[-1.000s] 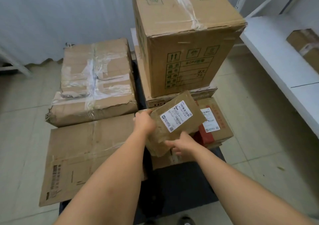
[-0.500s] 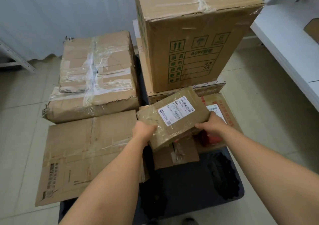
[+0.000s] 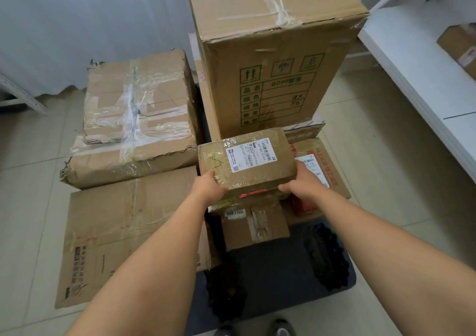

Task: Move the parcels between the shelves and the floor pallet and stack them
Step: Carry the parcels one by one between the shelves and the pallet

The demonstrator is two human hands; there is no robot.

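1. The small parcel point(image 3: 247, 159), brown with a white label on top, sits at the centre of the frame, held level between both hands just above, or perhaps touching, the low boxes under it; I cannot tell which
2. The left hand point(image 3: 210, 187) grips its near left corner with the fingers curled under the edge; the right hand point(image 3: 300, 183) clasps the near right side, fingers wrapped round and mostly hidden
3. Directly below lie a flat box point(image 3: 255, 226) with a barcode sticker and, to the right, a red-printed box point(image 3: 324, 165), both on the dark pallet point(image 3: 283, 279) at lower centre
4. Behind the parcel stands a tall carton point(image 3: 275, 52) with green print at upper centre; a taped box point(image 3: 136, 119) and a flat carton point(image 3: 123, 235) fill the left of the frame
5. A white shelf point(image 3: 422, 70) at upper right has one more box point(image 3: 461, 47) on it
6. Progress, as I judge it: several boxes are already stacked on the pallet, this parcel is being placed, and at least the box on the shelf is left
7. Against half a second ago, the parcel has turned from tilted to level and square with the stack, and the right hand has shifted to its near right side
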